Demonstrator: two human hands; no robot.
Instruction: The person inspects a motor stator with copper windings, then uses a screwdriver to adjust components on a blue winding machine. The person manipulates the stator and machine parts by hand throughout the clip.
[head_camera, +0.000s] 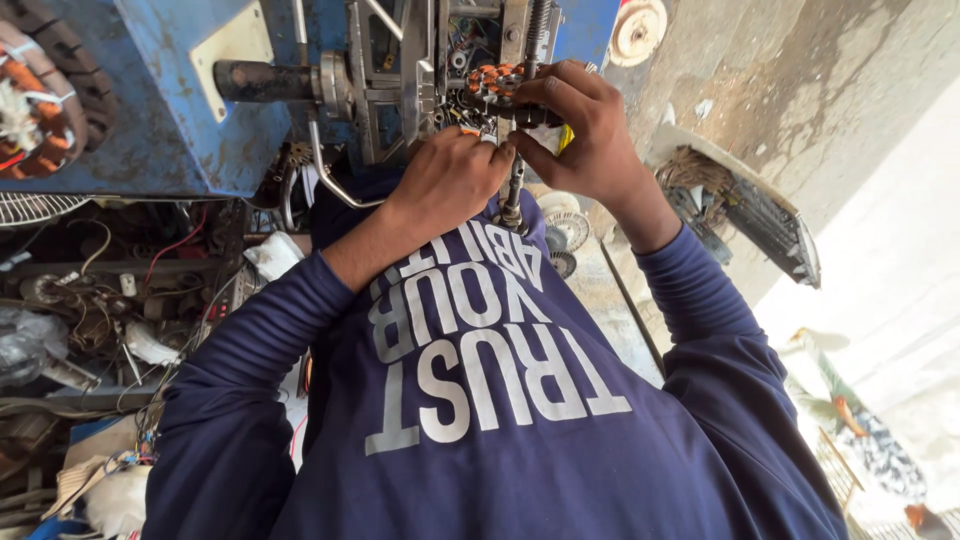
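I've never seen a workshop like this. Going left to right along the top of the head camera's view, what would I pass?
Copper-wound coil → blue machine body → dark handle bar → left hand → right hand, fingers on a small orange-wound stator → pale round disc.

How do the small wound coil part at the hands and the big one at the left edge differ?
The small stator sits mounted on the blue machine, gripped by the right hand, with the left hand just below; the large stator lies untouched. The small one shows whole, the large one is cut off by the picture's edge. Both carry orange copper windings.
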